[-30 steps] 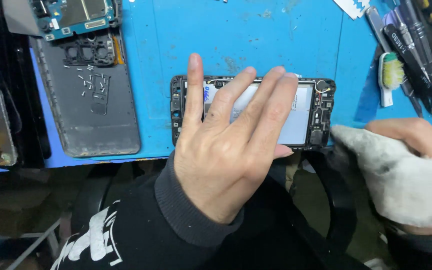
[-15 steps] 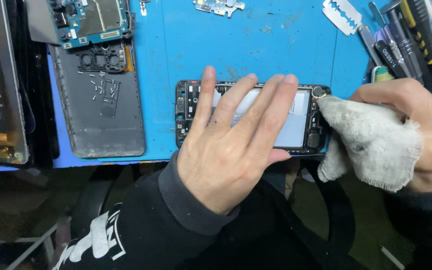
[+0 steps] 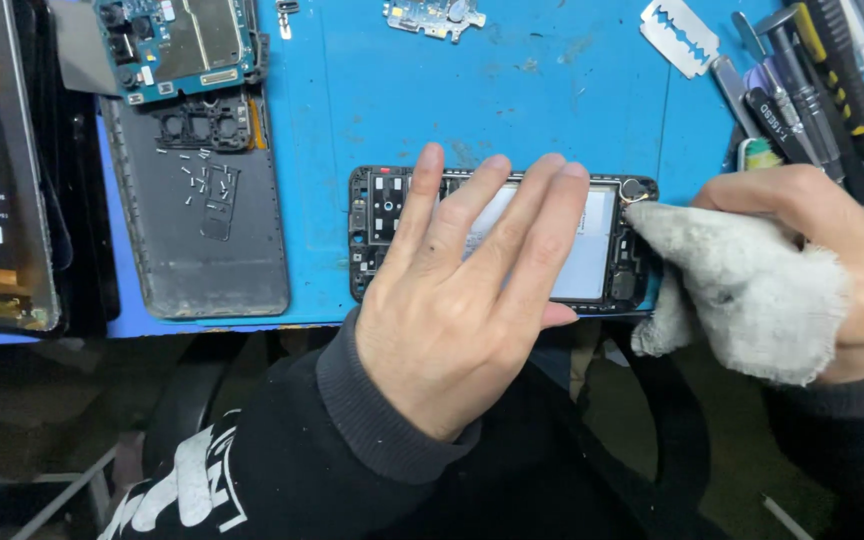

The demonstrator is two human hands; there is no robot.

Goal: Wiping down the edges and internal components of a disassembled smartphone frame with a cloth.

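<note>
Left hand [image 3: 472, 290] lies flat, fingers spread, pinning the opened phone frame [image 3: 607, 250] mid-mat. Right hand [image 3: 832, 270], at its 3 o'clock, grips a grey cloth [image 3: 742, 290] touching the frame's end. Advise light strokes, steady pressure.

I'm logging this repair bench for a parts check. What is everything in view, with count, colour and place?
Opened black phone frame: one, black, centre of mat, under left hand.
Blue work mat: one, blue, covers bench.
Grey fabric cloth: one, grey-white, at frame's right end.
Grey phone back cover: one, grey, left of frame.
Blue-green circuit board: one, top left.
Razor blade: one, silver, top right.
Screwdrivers: several, black, top right.
Left hand: flat on frame.
Right hand: fingers hold cloth.
</note>
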